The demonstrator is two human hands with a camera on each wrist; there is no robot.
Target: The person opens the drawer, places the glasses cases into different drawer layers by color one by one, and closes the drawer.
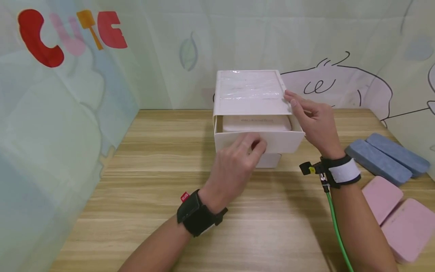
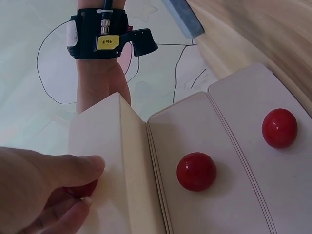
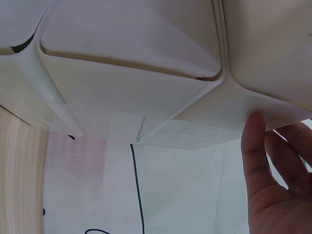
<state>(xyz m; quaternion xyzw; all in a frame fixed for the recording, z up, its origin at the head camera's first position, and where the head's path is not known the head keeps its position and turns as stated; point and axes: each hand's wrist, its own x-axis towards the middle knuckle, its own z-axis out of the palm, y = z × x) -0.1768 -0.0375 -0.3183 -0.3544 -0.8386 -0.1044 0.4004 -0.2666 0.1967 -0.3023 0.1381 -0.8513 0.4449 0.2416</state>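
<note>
A small white drawer cabinet (image 1: 249, 88) stands on the table, its top drawer (image 1: 280, 141) pulled partway out. Inside that drawer lies a pale box (image 1: 256, 124) with faint lettering. My left hand (image 1: 234, 170) pinches the red knob (image 2: 82, 189) on the drawer's front, mostly covered by thumb and fingers. Two lower drawers show red round knobs of their own, the middle knob (image 2: 196, 171) and the bottom knob (image 2: 279, 128). At the cabinet's upper right edge, my right hand (image 1: 316, 122) touches the side with fairly straight fingers (image 3: 254, 141).
Blue blocks (image 1: 384, 160) and pink blocks (image 1: 409, 228) lie on the wooden table (image 1: 153, 170) at the right. A green cable (image 1: 334, 221) runs down from the right wrist strap. Behind the cabinet hangs a printed cloth (image 1: 166, 56).
</note>
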